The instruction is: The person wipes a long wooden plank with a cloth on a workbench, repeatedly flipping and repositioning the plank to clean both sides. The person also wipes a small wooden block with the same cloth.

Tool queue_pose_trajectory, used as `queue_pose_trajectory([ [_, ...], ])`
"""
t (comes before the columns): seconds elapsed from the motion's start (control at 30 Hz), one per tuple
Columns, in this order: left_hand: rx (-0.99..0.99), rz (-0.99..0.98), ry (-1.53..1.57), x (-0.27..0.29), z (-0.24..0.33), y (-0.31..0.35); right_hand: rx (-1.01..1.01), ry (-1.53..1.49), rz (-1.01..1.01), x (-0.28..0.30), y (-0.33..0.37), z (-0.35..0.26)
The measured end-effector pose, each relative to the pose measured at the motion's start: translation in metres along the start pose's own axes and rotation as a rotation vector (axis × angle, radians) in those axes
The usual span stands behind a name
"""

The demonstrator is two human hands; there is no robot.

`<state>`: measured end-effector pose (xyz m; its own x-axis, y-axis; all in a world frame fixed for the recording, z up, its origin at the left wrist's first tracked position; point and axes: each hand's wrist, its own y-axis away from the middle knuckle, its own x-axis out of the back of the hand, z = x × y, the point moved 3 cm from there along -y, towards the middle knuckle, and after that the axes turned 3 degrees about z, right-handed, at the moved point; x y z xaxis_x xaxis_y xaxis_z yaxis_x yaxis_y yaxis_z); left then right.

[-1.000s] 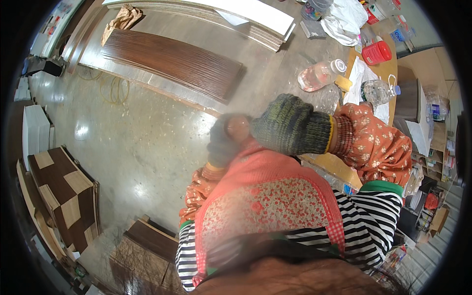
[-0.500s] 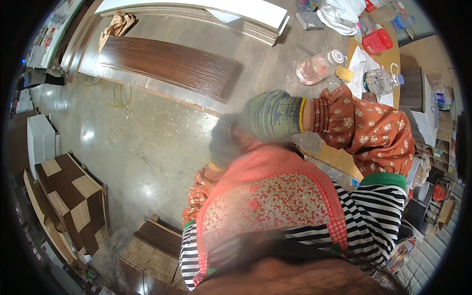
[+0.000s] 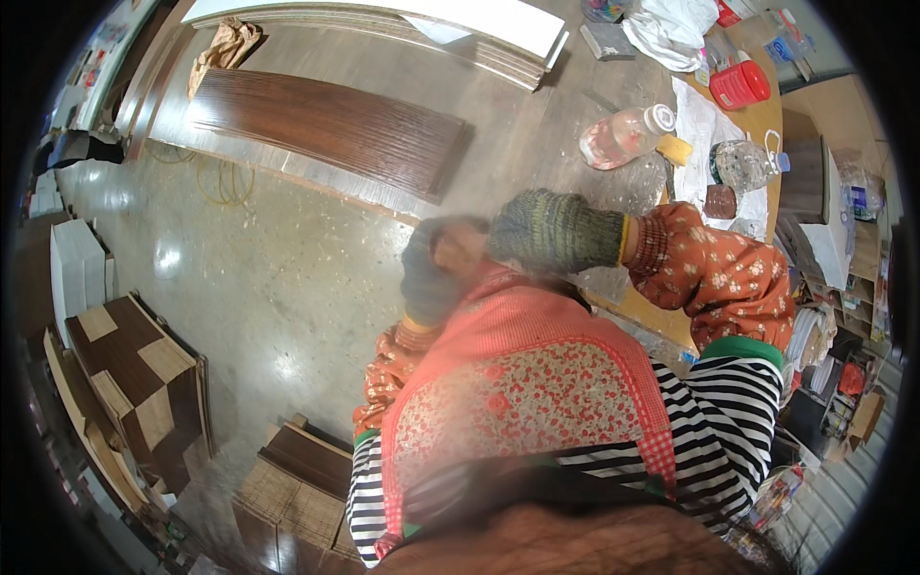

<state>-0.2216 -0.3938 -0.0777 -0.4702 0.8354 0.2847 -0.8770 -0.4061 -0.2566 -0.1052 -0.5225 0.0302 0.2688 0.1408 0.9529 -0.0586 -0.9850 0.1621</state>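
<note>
In front of my apron (image 3: 517, 383), my hands meet close together. A grey-green knitted glove with a yellow cuff covers my right hand (image 3: 556, 230); its fingers look curled, and what they hold, if anything, is hidden. My left hand (image 3: 431, 268), in a dark glove, is smeared by motion, with a patch of bare skin showing between the two. Beyond them a dark brown wood-grain board (image 3: 326, 125) lies flat along the near edge of the workbench (image 3: 508, 134), apart from both hands.
White-topped boards (image 3: 470, 29) are stacked at the back. To the right stand a clear jar (image 3: 613, 139), a yellow sponge-like block (image 3: 675, 149), a plastic bottle (image 3: 743, 165) and a red tub (image 3: 740, 86). Brown panels (image 3: 144, 374) are piled on the floor at left.
My right hand has shifted slightly right and turned, its wrist now lower. My left hand has stayed in nearly the same place, still blurred. The brown board has not moved.
</note>
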Motion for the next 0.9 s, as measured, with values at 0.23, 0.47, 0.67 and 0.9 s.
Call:
queue_pose_trajectory([
  [0.23, -0.032, 0.074, -0.128, -0.004, -0.013, 0.004, -0.194, -0.059, -0.051, 0.027, 0.008, -0.006],
  [0.47, -0.191, 0.159, -0.082, -0.01, -0.013, 0.0, -0.359, 0.267, -0.295, 0.018, -0.006, -0.035],
  [0.67, 0.03, 0.032, 0.094, -0.012, -0.002, -0.002, 0.065, 0.252, -0.035, -0.007, -0.006, -0.033],
  [0.9, -0.121, 0.171, -0.19, -0.003, 0.021, -0.002, -0.314, 0.314, 0.058, 0.01, -0.003, -0.031],
])
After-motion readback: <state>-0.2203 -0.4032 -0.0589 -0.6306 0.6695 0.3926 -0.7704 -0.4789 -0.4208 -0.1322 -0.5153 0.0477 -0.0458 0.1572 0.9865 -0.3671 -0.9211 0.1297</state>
